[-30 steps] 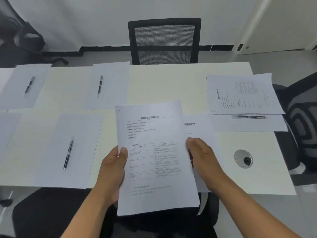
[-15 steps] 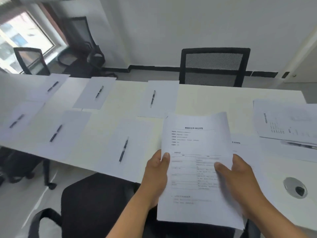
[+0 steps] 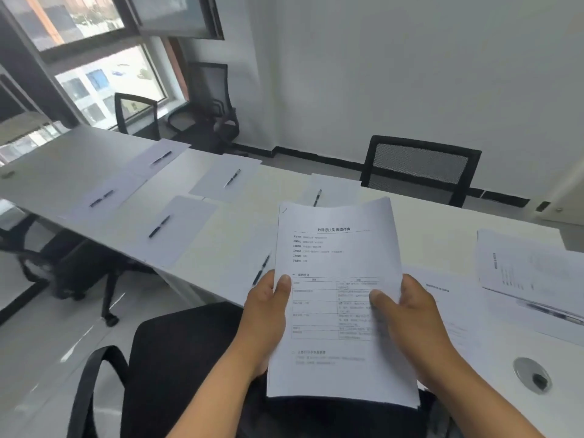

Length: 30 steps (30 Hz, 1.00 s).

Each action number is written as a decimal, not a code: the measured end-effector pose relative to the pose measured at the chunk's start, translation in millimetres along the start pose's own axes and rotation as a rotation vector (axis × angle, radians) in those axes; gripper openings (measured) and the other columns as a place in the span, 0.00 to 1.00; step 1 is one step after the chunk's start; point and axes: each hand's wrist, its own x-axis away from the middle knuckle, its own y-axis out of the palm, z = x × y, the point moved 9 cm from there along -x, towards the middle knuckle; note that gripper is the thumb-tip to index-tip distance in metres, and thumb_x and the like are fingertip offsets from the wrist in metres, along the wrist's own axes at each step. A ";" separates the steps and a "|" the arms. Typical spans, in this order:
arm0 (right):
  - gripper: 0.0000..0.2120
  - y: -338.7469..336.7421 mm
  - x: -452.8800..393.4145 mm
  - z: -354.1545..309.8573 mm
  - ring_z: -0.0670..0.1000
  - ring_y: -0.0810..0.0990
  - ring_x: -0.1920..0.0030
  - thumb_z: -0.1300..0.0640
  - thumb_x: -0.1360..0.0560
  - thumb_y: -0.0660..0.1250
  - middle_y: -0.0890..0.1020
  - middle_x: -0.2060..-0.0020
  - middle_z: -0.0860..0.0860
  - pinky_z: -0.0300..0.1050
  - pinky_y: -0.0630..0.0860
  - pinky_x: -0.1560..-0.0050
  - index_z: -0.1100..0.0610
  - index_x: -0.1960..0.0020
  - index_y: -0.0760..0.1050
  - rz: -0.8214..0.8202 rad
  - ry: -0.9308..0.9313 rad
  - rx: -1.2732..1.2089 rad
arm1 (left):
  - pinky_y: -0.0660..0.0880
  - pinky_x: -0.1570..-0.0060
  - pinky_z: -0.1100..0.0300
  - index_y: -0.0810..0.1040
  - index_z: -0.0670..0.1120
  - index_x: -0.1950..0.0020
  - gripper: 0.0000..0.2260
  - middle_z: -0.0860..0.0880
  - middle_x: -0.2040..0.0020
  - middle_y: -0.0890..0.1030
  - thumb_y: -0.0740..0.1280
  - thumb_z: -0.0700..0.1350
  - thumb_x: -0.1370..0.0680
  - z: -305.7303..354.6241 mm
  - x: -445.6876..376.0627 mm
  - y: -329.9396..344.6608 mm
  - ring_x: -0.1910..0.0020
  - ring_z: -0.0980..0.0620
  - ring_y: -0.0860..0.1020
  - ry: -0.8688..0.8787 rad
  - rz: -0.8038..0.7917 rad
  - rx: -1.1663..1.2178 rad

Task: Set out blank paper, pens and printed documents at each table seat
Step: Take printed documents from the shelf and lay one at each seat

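White blank sheets lie along the long desk (image 3: 442, 229), each with a dark pen resting on it. Going left to right: a far-left sheet with pen (image 3: 101, 198), two more along the far edge (image 3: 161, 158) and (image 3: 232, 178), a near-edge sheet with pen (image 3: 159, 226), then the closest blank sheet (image 3: 234, 267), whose pen (image 3: 261, 269) lies just left of the held papers. None of these seats appears to have a printed document yet.

Next comes the left hand (image 3: 264, 317), thumb on top and fingers curled under the left edge of a stack of printed documents (image 3: 338, 298). The stack is held above the desk's near edge, its long axis pointing away from the person. The right hand (image 3: 410, 320) grips the stack's right edge, thumb on the page. Right of it, seats already carry printed pages (image 3: 524, 267).

The unfilled seats all lie to the left, so the left hand is nearer to them.
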 end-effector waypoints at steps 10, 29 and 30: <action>0.05 22.3 67.6 -35.9 0.48 0.90 0.49 0.54 0.16 0.68 0.89 0.47 0.41 0.60 0.85 0.42 0.46 0.42 0.79 -0.194 -0.142 0.002 | 0.86 0.45 0.46 0.81 0.51 0.34 0.12 0.51 0.44 0.90 0.59 0.52 0.10 14.5 111.2 -40.5 0.45 0.48 0.89 0.074 0.196 0.079; 0.04 163.5 107.3 -110.3 0.47 0.89 0.49 0.55 0.16 0.67 0.89 0.49 0.42 0.61 0.86 0.44 0.49 0.43 0.79 -0.191 -0.272 0.031 | 0.86 0.41 0.42 0.82 0.51 0.34 0.09 0.52 0.43 0.90 0.64 0.46 0.11 53.8 120.5 -198.7 0.45 0.48 0.89 0.201 0.238 0.082; 0.03 177.3 106.9 -112.1 0.48 0.89 0.49 0.54 0.17 0.68 0.88 0.49 0.43 0.62 0.86 0.44 0.49 0.44 0.79 -0.177 -0.271 0.045 | 0.85 0.40 0.41 0.82 0.52 0.34 0.09 0.52 0.43 0.90 0.64 0.46 0.11 52.8 112.1 -213.4 0.44 0.47 0.89 0.197 0.236 0.081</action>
